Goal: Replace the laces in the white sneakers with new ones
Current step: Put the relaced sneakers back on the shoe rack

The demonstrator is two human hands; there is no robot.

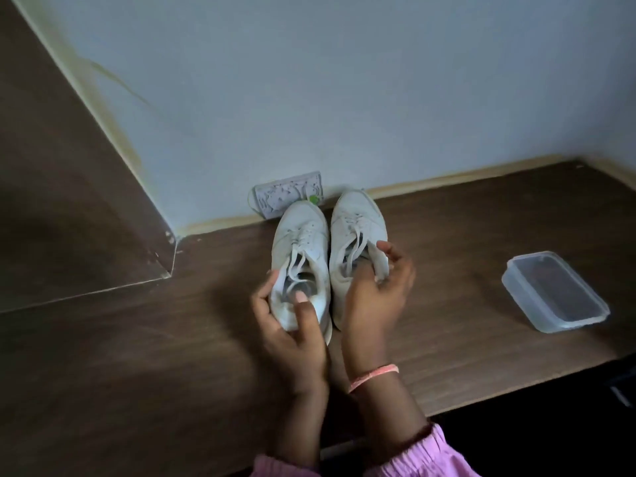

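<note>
Head view, left to right. The left hand grips the heel of the left sneaker, thumb curled over the collar and fingers wrapped round the outer side. Beside it, touching or nearly so, stands the right sneaker; the right hand holds its collar, fingers curled over the outer rim. Both shoes rest toes toward the wall on the wooden desk, each carrying its laces, loosened but threaded through the eyelets. Judged from this, the task is at its start: no lace is out, and both removal and relacing remain. A flat packet, possibly the new laces, leans against the wall behind the toes; its contents cannot be read. At far right, well apart, a clear lidded plastic container appears to hold nothing.
</note>
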